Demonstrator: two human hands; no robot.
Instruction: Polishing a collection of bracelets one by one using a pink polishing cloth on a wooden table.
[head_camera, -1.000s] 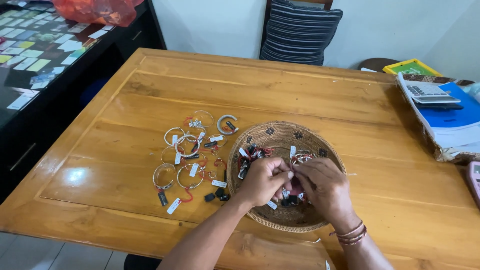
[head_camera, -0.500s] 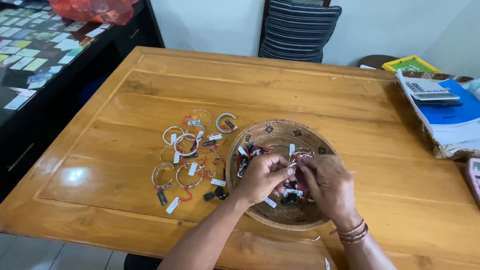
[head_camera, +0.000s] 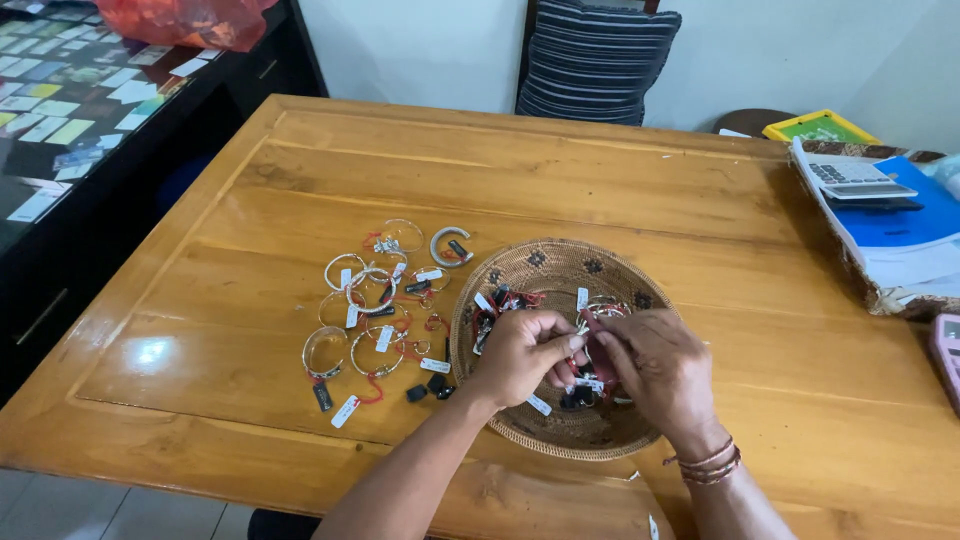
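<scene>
Small red-corded tagged piece (head_camera: 585, 345) pinched between fingertips of my left hand (head_camera: 520, 352) and right hand (head_camera: 662, 368), over the round woven brown basket (head_camera: 560, 265). Basket's near rim sits close to the wooden table (head_camera: 620, 190) edge. Left of basket: scattered silver bangles with white tags (head_camera: 375, 295). Beyond basket, open tabletop.

desk (head_camera: 560, 190): my warm honey-brown wood
basket (head_camera: 560, 265): tan weave, dark star motifs
bangles (head_camera: 372, 290): silver, red strings, white tags
cushion (head_camera: 595, 60): dark with pale stripes
tray (head_camera: 818, 126): yellow rim, green inside
</scene>
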